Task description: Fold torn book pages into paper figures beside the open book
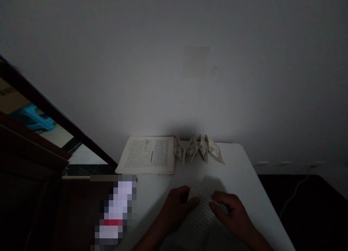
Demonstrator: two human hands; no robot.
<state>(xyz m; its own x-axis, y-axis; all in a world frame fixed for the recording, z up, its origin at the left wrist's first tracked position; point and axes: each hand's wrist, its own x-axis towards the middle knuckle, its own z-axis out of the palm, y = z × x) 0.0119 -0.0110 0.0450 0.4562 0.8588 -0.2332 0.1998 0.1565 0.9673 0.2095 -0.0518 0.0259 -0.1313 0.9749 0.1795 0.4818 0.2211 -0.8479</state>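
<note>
On the white table (244, 178) lies a printed sheet of paper (196, 219), partly folded, near the front edge. My left hand (176, 206) grips its upper left corner with curled fingers. My right hand (233, 213) pinches its upper right edge, fingers pressed together on the paper. Both hands sit close together over the sheet. The light is dim, so the fold lines are hard to make out.
At the table's far edge lies an open book (148, 155) against the grey wall. Beside it stand several folded paper boats (199, 149) in a row. A dark wooden frame (49, 109) slants at the left. A blurred patch (115, 211) covers something at the lower left.
</note>
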